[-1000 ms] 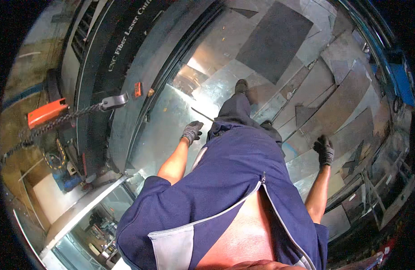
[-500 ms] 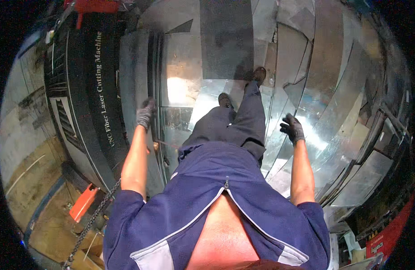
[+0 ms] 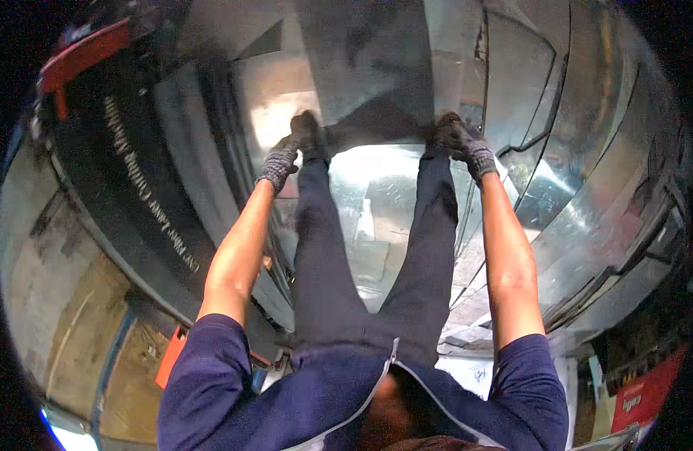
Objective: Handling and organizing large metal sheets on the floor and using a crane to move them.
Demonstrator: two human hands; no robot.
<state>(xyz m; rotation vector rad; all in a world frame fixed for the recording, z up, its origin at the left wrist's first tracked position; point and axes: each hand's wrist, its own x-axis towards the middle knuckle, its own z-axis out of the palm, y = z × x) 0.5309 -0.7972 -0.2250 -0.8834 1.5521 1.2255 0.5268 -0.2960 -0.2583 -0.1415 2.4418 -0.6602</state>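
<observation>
I am bent far down over a floor covered with shiny metal sheets. My left hand (image 3: 282,159), in a grey knit glove, grips the near left end of a dull grey metal sheet (image 3: 376,60) lying in front of my feet. At the sheet's near right end, my right hand (image 3: 468,147) wears the same kind of glove and is closed on the edge. Both hands sit just outside my dark trouser legs (image 3: 429,240). My shoes are largely hidden by the hands and the sheet edge.
A long black machine housing (image 3: 128,188) with a red part (image 3: 80,56) at its far end runs along my left. Stacked, overlapping cut sheets (image 3: 587,180) lie to the right. An orange object (image 3: 170,357) sits low on the left, and a red box (image 3: 643,391) at lower right.
I have bent further down. Both hands dropped from open in the air beside my legs to the sheet's near edge and closed on it.
</observation>
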